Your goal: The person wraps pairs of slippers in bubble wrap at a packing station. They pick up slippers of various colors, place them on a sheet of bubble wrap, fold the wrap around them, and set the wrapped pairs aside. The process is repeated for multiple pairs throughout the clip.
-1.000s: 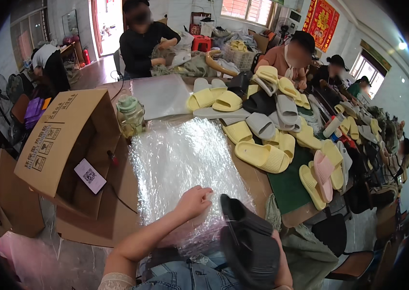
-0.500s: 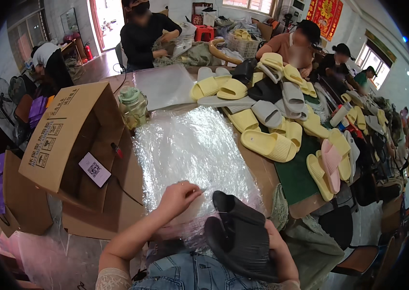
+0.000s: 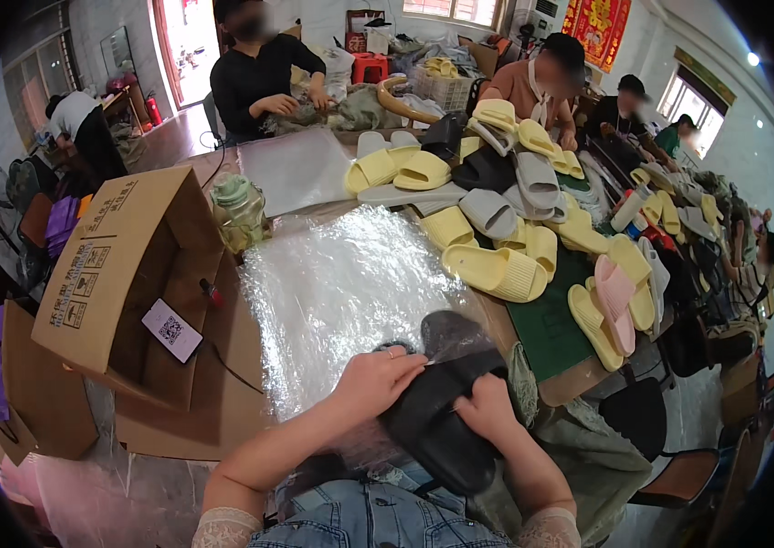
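A pair of black slide slippers (image 3: pixel 446 422) lies over the front edge of the work table, pressed together, with a sole on the upper side. Clear plastic film, apparently the mouth of a bag (image 3: pixel 460 340), covers their far end. The fingers of my left hand (image 3: pixel 378 379) pinch the film's edge beside the slippers. My right hand (image 3: pixel 489 409) is closed on the slippers from the right; some of its fingers are hidden. Under and beyond my left hand spreads a shiny stack of clear plastic bags (image 3: pixel 341 274).
An open cardboard box (image 3: pixel 113 265) stands at left with a white code card (image 3: pixel 172 331). Behind it is a green-lidded jar (image 3: pixel 239 205). Yellow, grey, black and pink slippers (image 3: pixel 497 272) heap at right. Several people work around the table; a brown chair (image 3: pixel 679 477) stands at lower right.
The black slippers have moved forward and turned, their far end now under the film. My left hand has moved right to meet them. My right hand has shifted its grip and come further over them.
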Demonstrator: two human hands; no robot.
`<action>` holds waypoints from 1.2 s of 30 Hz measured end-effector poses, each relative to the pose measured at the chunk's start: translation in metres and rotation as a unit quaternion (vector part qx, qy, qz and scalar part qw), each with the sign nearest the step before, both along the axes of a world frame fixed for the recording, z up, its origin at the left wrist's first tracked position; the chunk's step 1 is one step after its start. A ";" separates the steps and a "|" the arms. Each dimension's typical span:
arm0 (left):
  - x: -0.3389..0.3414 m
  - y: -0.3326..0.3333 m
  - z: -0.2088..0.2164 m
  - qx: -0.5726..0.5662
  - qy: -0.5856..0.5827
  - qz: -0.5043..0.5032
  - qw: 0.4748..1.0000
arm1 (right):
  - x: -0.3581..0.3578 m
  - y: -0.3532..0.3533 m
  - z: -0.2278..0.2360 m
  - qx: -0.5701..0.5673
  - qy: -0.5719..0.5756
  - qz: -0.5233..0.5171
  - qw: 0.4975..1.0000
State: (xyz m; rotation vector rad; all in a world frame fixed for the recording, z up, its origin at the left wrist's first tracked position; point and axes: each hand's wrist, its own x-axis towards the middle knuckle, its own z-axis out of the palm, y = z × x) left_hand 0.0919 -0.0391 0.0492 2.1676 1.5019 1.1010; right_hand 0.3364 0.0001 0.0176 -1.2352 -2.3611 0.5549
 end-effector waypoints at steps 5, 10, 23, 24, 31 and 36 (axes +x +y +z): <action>0.000 -0.006 -0.008 0.044 0.020 -0.056 0.997 | -0.024 0.000 -0.009 0.000 -0.018 0.080 0.997; 0.007 -0.020 -0.001 0.045 0.011 -0.096 0.994 | -0.043 0.015 -0.040 0.136 0.034 0.083 0.987; -0.015 -0.056 0.002 -0.114 -0.155 -0.165 0.967 | -0.141 0.066 -0.042 0.063 0.058 -0.064 0.994; -0.026 -0.055 0.012 -0.185 -0.130 -0.148 0.963 | -0.140 0.058 -0.047 0.090 0.080 -0.065 0.991; -0.067 -0.031 -0.026 0.032 -0.017 0.156 0.987 | -0.034 -0.042 0.030 -0.312 0.153 0.240 0.907; -0.069 -0.011 -0.072 -0.008 -0.001 0.200 0.980 | -0.004 -0.033 0.089 -0.310 0.350 0.139 0.873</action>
